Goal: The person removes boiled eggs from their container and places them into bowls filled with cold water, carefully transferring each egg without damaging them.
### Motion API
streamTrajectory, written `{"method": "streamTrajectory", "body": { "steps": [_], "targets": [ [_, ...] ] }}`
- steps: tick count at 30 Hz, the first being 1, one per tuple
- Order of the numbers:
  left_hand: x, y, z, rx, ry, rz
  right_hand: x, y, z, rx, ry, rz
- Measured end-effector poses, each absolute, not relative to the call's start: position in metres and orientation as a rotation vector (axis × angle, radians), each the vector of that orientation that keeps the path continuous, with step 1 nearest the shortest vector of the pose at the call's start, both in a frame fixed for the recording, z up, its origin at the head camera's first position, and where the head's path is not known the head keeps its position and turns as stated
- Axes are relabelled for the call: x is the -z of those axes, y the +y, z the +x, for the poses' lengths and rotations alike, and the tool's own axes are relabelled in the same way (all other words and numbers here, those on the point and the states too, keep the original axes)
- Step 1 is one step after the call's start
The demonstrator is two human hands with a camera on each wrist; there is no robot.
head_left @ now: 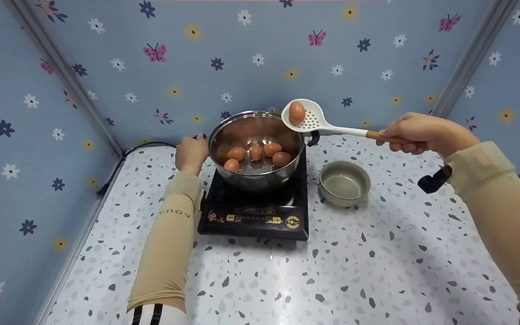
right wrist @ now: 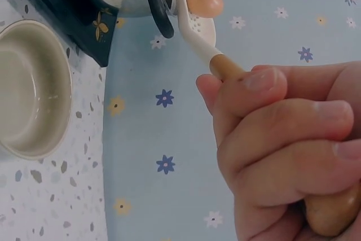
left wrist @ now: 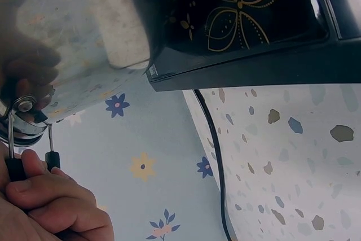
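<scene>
Head view: we see the left hand at the left side of a steel pot, which sits on a black cooker. Five brown eggs lie inside, along the pot's bottom. The right hand, fingers curled, grips the wooden handle of a white slotted spoon. One more egg, the lifted egg, rests in the spoon's head, by the pot's far right rim; we cannot tell whether spoon and rim touch. A grey-green bowl stands on the speckled table, just right of the cooker.

Left wrist view: we note bent fingers wrapped about the pot's black-gripped loop handle. A dark cable runs down past the cooker's edge.

Right wrist view: we find the fingers pressed together round the wooden handle, its rounded end showing below them. The lifted egg lies in the white head, near the pot's black right handle.
</scene>
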State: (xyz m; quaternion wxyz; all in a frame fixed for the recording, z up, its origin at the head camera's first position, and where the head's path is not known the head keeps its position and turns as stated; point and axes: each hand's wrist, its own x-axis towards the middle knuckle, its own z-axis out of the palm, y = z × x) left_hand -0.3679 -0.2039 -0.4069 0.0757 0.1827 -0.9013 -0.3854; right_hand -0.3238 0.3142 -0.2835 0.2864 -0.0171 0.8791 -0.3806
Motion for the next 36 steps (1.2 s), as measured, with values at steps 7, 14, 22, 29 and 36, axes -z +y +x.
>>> {"method": "streamTrajectory", "body": {
  "steps": [7, 14, 22, 29, 36],
  "targets": [
    [0.406, -0.203, -0.368, 1.163, -2.712, 0.562, 0.285, 0.331, -0.316, 1.043, 2.366, -0.02],
    [0.406, -0.204, -0.367, 1.138, -2.723, 0.527, 0.286, 0.343, -0.311, 1.078, 2.356, -0.005],
    [0.405, -0.203, -0.367, 1.142, -2.705, 0.535, 0.291, 0.353, -0.305, 1.119, 2.339, 0.032],
    [0.406, -0.204, -0.37, 1.135, -2.691, 0.548, 0.296, 0.363, -0.301, 1.165, 2.338, 0.063],
    [0.407, -0.203, -0.369, 1.136, -2.689, 0.542, 0.303, 0.376, -0.296, 1.128, 2.322, 0.061]
  ]
}}
